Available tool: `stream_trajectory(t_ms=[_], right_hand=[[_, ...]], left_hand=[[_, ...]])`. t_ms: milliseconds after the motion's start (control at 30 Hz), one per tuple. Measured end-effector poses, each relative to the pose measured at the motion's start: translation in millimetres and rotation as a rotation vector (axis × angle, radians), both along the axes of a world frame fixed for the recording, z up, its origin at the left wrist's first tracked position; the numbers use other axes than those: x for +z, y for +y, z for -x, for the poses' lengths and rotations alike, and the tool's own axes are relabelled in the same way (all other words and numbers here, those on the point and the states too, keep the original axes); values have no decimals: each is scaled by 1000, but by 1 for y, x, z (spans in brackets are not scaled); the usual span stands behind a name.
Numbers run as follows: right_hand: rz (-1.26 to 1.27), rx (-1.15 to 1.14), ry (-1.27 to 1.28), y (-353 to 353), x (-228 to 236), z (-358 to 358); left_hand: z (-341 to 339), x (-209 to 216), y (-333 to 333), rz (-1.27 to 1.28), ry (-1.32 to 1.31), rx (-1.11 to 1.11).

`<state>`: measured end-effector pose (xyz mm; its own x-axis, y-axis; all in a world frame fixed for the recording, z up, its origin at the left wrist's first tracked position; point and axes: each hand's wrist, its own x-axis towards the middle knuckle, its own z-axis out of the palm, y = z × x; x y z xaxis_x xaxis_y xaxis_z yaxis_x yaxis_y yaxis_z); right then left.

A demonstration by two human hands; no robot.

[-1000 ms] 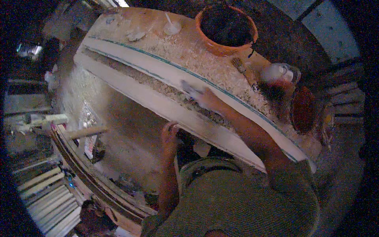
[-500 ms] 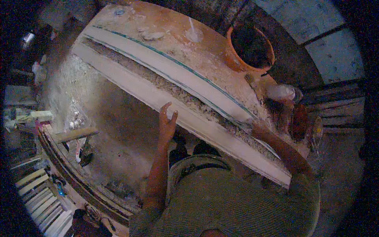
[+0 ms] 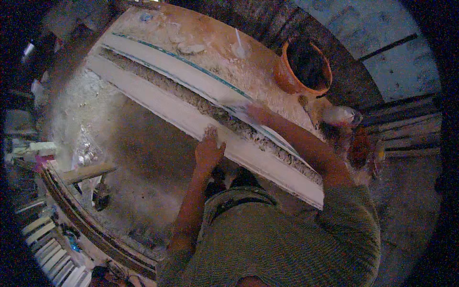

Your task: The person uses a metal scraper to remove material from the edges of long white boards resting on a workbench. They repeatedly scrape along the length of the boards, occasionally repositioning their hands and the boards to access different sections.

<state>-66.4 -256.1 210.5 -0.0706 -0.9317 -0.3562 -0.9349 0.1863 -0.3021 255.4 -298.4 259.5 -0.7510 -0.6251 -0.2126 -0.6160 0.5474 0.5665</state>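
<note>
Near the middle of the frame, the left hand rests on the edge of the near strip, its thumb and fingers apart. Higher and to the right, the right hand is at the far strip, which runs from its fingertips toward the upper left. Whether those fingers close on anything (they're quite blurred from here) I can't tell. A dusty gap separates the strips; an orange pot stands upper right.
</note>
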Motion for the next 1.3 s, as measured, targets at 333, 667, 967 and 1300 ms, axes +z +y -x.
stream_trajectory(t_ms=[333, 667, 967, 1300], right_hand=[[-326, -68, 155, 189, 119, 23], [206, -29, -58, -241, 21, -108], [207, -483, -560, 28, 80, -71], [118, -611, -447, 47, 62, -92]], left_hand=[[5, -11, -1, 156, -18, -49], [-9, 52, -112, -563, -183, -71], [-1, 14, -174, -1072, 503, 504], [33, -28, -208, -1528, 751, 756]])
